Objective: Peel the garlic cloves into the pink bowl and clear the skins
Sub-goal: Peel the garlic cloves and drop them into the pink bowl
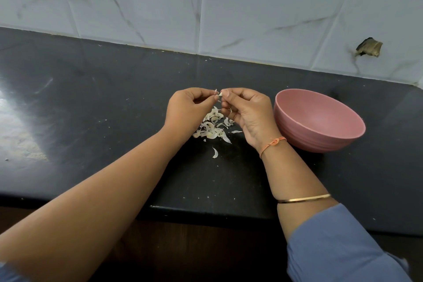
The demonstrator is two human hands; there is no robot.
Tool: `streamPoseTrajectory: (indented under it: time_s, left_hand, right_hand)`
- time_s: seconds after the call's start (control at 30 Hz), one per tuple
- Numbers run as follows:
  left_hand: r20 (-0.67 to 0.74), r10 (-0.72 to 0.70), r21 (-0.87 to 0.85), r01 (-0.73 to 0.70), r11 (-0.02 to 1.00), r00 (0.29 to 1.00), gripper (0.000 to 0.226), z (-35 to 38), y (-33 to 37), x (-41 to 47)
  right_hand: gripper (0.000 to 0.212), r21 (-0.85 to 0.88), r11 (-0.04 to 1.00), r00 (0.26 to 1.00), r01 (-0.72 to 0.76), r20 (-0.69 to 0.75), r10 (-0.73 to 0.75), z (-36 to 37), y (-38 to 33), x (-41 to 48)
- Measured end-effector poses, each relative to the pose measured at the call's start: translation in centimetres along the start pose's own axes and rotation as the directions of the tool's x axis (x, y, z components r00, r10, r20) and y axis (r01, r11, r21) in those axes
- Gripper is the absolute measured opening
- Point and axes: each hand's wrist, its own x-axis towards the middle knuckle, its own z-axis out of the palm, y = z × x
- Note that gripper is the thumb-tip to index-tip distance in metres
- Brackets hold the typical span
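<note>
Dark stone counter point(91, 98) fills my head view, backed by a wall of pale marbled tiles point(251, 7). One tile on the right has a broken hole point(369, 47) with something brown in it; I cannot tell what it is. Glare point(23, 121) washes out the counter's left side.

The pink bowl point(304, 137) stands upright on the counter just beside the right hand point(247, 112). Its wall is ribbed, and its near inner side is hidden behind the rim.

Both hands meet above the counter, left of the bowl. The right grip is closed, thumb and forefinger pinching the garlic clove point(220, 94). The left hand point(185, 107) has its grip closed on the clove's other end, and a thin shred sticks up from its fingertips. The clove is small and whitish, mostly covered by the fingers, so I cannot say how much skin it carries.

Under the hands lies a loose heap of skins point(212, 127), papery and off-white, partly blocked by both palms. One curled skin point(215, 153) lies apart, nearer me. Tiny flecks dot the counter around them.

An orange thread point(272, 144) circles the right wrist, a gold bangle point(304, 199) sits further up, and a blue sleeve point(343, 247) runs out of frame.
</note>
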Motion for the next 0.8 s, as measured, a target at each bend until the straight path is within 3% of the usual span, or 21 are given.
streamPoseTrajectory:
  time_s: [0.43, 0.8]
  left_hand:
    - [0.041, -0.02, -0.013, 0.021, 1.0, 0.999, 0.014, 0.0, 0.2, -0.19]
    - [0.025, 0.07, 0.164, -0.074, 0.984, 0.997, 0.019, 0.18, -0.32, 0.03]
  right_hand:
    - [0.019, -0.271, 0.953, 0.99, 0.136, -0.007, -0.143, 0.23, 0.64, 0.39]
    - [0.015, -0.205, 0.975, 0.996, 0.088, 0.032, -0.083, 0.27, 0.88, 0.67]
